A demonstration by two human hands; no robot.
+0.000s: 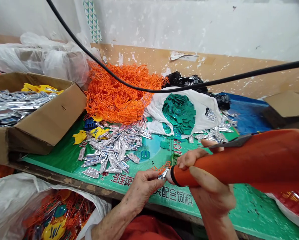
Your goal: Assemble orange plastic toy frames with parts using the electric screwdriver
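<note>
The left hand [142, 190] enters from the lower edge, its fingers [151, 177] closed in a pinch on a silver foil piece [163, 174], with a small orange plastic fragment [160, 168] just behind it. The right hand [210, 196] is closed around orange-sleeved shears [239, 163]; the fingers [189, 158] wrap the sleeve and the thumb [204, 178] lies along it. The black collar [174, 175] at the sleeve's end sits just beside the foil piece, and a dark metal blade [229, 141] shows on the far side. Nearest the wearer are a red garment [147, 230] and, at lower left, a white plastic bag [9, 210] holding orange, yellow and teal plastic pieces. Beyond the hands, a green printed mat [57, 160] covers the tabletop and carries a loose pile of foil pieces [112, 150], yellow plastic pieces [79, 136] and a small green basket [174, 159]. To the left stands a cardboard box [47, 116] containing more foil. Farther back lie a heap of orange plastic lattice [119, 95], a white bag of teal plastic pieces [179, 113], black plastic pieces [186, 80] and a blue tarp [244, 110], below a black cable [164, 90].
</note>
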